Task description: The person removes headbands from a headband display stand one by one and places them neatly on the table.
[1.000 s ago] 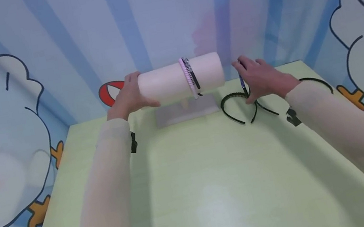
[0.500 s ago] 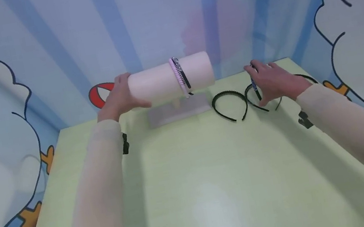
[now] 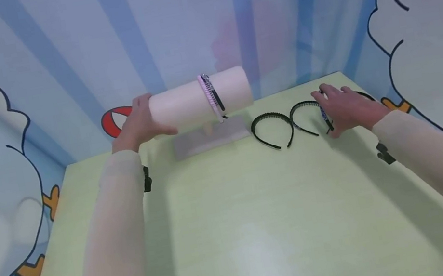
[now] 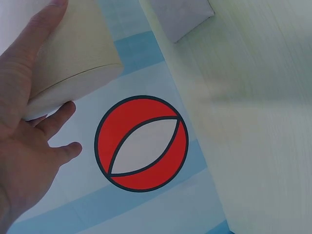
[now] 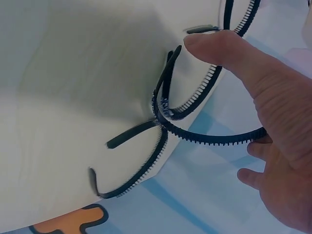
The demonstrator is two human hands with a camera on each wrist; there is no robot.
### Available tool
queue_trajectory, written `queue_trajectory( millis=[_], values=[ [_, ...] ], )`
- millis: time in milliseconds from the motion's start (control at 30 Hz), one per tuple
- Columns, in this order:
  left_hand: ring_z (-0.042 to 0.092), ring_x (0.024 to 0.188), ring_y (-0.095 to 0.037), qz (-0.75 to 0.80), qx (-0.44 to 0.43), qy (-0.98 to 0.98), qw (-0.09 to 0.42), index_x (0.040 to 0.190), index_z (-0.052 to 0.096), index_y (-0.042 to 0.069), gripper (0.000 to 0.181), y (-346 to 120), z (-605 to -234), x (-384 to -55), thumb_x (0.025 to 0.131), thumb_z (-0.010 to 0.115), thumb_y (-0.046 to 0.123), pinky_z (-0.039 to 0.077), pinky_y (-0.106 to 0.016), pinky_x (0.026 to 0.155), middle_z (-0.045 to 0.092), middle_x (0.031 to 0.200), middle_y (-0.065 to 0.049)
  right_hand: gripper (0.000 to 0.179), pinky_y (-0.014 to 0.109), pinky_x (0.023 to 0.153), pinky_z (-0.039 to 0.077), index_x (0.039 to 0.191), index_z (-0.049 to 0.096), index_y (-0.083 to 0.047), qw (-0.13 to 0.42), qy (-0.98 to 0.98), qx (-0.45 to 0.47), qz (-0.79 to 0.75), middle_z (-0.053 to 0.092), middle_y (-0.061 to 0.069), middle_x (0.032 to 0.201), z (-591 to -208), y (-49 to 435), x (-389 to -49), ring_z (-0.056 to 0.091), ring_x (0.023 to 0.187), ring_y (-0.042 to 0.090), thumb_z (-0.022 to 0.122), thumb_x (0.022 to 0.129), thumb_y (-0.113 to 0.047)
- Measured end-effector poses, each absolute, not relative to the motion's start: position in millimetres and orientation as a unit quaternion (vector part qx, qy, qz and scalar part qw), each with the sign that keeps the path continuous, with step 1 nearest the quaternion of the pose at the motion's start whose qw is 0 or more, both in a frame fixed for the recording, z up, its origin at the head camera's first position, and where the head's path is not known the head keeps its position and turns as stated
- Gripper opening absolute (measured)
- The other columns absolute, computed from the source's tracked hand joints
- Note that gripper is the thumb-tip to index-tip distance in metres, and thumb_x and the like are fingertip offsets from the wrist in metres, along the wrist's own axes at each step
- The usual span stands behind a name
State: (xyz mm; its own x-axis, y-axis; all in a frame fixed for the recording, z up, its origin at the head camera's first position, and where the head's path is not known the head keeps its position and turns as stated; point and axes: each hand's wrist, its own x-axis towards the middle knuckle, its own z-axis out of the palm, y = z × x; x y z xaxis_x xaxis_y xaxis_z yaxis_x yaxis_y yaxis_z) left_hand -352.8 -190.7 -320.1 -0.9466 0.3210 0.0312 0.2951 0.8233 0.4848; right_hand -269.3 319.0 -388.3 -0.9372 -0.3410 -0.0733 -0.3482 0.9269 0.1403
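Note:
My left hand grips the left end of a cream cylinder, a headband display stand with a pale flat base. A pink headband and a dark, glittery headband hang side by side round this cylinder. On the right, my right hand holds a dark toothed headband above the table; in the right wrist view its far end disappears at my fingers. Black headbands lie beneath and to the left of that hand. Another headband is partly hidden behind it in the head view.
The pale green table reaches a blue striped backdrop printed with cartoon figures. Its back edge lies just behind the stand and headbands. A printed red-and-white ball shows beside my left hand.
My right hand has moved right with the headband, away from the stand and over the rightmost headbands. The left hand stays on the cylinder. The head view has shifted slightly.

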Motion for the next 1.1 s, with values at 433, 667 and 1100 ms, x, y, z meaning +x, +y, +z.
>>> queue_trajectory(
  millis=[433, 667, 1100],
  values=[
    [0.039, 0.128, -0.037, 0.251, 0.157, 0.955, 0.024, 0.158, 0.015, 0.011, 0.116, -189.0, -321.7, -356.4, 0.072, 0.088, 0.041, 0.048, -0.058, 0.096, 0.021, 0.156, -0.016, 0.121, 0.071, 0.097, 0.034, 0.143, 0.031, 0.011, 0.005, 0.982, -0.169, 0.084, 0.031, 0.038, 0.14, -405.1, 352.3, -249.3, 0.035, 0.128, 0.052, 0.098, 0.055, -0.039],
    [0.037, 0.129, -0.037, 0.251, 0.154, 0.955, 0.029, 0.158, 0.014, 0.012, 0.116, -190.5, -321.2, -354.8, 0.073, 0.088, 0.041, 0.048, -0.058, 0.095, 0.021, 0.156, -0.015, 0.122, 0.072, 0.096, 0.034, 0.146, 0.03, 0.013, 0.045, 0.983, -0.157, 0.089, 0.028, 0.044, 0.14, -404.7, 353.8, -237.7, 0.033, 0.129, 0.057, 0.096, 0.057, -0.036],
    [0.036, 0.129, -0.036, 0.245, 0.154, 0.957, 0.025, 0.157, 0.015, 0.012, 0.116, -189.9, -322.1, -356.9, 0.072, 0.088, 0.041, 0.05, -0.058, 0.093, 0.024, 0.154, -0.015, 0.13, 0.063, 0.077, 0.049, 0.141, 0.032, 0.015, 0.091, 0.984, -0.125, 0.084, 0.033, 0.044, 0.13, -411.1, 372.5, -227.3, 0.051, 0.104, 0.056, 0.097, 0.048, -0.049]
  ],
)
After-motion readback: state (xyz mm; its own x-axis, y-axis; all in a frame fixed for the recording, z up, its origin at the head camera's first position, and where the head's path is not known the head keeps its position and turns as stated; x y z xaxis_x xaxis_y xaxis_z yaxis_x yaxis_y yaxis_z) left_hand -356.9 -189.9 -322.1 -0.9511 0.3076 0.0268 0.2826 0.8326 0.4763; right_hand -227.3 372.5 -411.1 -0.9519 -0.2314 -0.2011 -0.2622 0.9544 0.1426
